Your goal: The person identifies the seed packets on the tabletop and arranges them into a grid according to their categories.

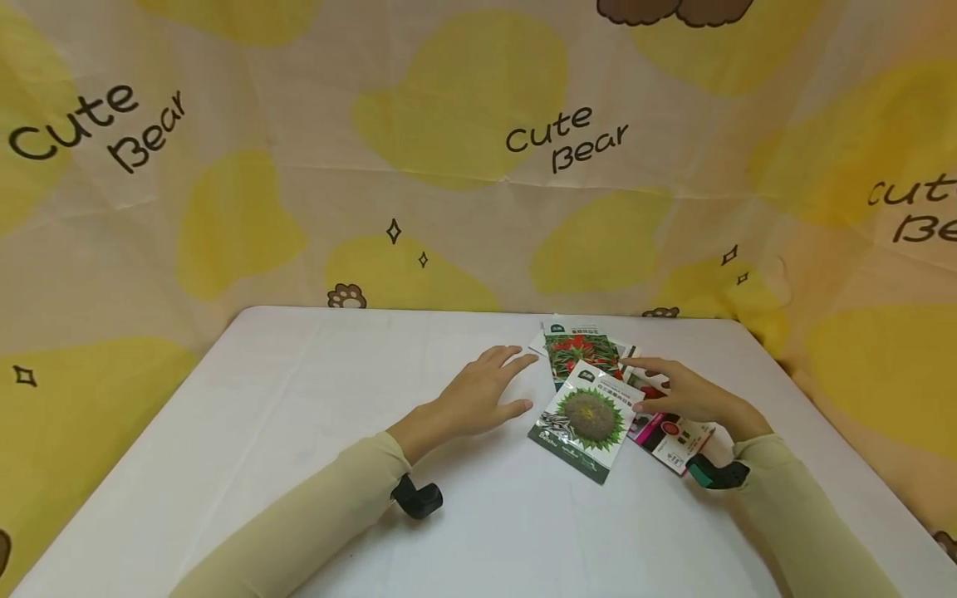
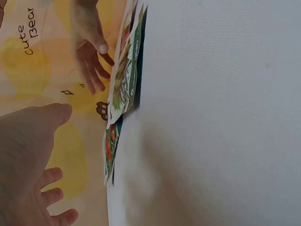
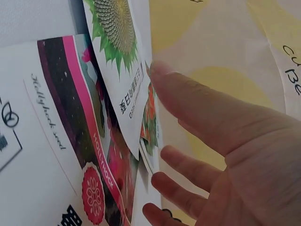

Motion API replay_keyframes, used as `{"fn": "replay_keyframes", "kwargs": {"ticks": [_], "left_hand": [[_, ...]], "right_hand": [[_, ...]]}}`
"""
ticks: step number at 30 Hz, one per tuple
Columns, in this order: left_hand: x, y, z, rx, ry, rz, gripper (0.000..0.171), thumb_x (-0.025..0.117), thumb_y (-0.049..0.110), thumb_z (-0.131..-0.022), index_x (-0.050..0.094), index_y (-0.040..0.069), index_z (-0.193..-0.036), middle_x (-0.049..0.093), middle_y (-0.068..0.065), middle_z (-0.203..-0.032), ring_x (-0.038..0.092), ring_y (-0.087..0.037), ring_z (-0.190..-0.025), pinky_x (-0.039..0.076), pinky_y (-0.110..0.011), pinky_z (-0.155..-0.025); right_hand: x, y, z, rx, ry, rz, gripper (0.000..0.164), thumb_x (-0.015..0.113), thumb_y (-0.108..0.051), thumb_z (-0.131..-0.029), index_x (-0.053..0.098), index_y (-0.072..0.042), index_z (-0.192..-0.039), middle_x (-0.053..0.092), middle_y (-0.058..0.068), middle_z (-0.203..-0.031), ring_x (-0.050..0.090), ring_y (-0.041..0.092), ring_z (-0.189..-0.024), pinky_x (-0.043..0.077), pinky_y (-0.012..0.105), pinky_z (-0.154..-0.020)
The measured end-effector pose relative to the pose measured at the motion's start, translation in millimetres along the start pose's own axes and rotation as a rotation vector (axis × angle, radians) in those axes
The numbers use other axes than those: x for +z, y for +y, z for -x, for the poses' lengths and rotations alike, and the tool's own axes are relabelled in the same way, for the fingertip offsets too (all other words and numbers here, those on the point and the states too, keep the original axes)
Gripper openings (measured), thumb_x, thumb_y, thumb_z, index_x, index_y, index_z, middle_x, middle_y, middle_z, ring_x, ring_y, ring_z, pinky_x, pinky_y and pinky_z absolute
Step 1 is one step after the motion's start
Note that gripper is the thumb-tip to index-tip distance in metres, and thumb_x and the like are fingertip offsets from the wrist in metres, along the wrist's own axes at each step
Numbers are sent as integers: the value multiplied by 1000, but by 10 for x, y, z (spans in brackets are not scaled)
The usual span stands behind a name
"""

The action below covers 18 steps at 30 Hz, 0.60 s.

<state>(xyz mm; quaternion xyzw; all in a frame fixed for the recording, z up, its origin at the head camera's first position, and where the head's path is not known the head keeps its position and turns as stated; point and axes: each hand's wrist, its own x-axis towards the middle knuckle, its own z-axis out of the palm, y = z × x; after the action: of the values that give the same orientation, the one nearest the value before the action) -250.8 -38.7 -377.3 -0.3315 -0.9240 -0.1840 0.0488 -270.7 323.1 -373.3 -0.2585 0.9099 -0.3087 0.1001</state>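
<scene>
Head view: the left hand (image 1: 478,394), fingers apart, is just left of the sunflower packet (image 1: 591,419), which overlaps 2 others, red-flower packet (image 1: 579,345) and hollyhock packet (image 1: 676,444), on the surface (image 1: 523,540). The right hand (image 1: 691,394), fingers apart, is at their right; contact unclear.

On the packet that lies partly under the sunflower packet (image 1: 589,419), at its right, one reads "Hollyhock seed" in script, and "HOLLYHOCK" in white capitals on a pink band (image 3: 102,160). The sunflower packet itself bears Chinese characters, which I cannot read surely, as does the red-flower packet (image 1: 579,349) just behind it. On the cloth (image 1: 449,100) farther behind it stands "Cute Bear", also to its left; to its right, these words are cut off.
</scene>
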Motion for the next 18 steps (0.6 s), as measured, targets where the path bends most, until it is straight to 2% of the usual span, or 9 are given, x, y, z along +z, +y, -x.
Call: {"fn": "replay_keyframes", "kwargs": {"ticks": [8,13,18], "left_hand": [[93,119,-99,34,-98,13,69,63,42,-98,35,22,-158,37,-10,-162,33,-33,-151,39,-56,-114],[155,186,-166,39,-145,19,71,64,41,-98,34,23,-159,37,-8,-163,33,-30,-152,39,-55,-115],[206,251,-244,43,-190,33,72,66,41,-97,34,24,-159,37,-5,-163,33,-30,-152,38,-54,-116]], "right_hand": [[-39,25,25,2,-39,-14,72,75,-18,-91,41,1,-152,41,33,-152,50,52,-126,45,68,-100],[-58,38,34,7,-62,5,72,75,-19,-91,41,2,-151,44,31,-149,55,43,-119,53,55,-94],[-61,54,41,8,-66,27,71,76,-20,-90,43,2,-150,45,31,-149,55,39,-115,52,51,-90]]}}
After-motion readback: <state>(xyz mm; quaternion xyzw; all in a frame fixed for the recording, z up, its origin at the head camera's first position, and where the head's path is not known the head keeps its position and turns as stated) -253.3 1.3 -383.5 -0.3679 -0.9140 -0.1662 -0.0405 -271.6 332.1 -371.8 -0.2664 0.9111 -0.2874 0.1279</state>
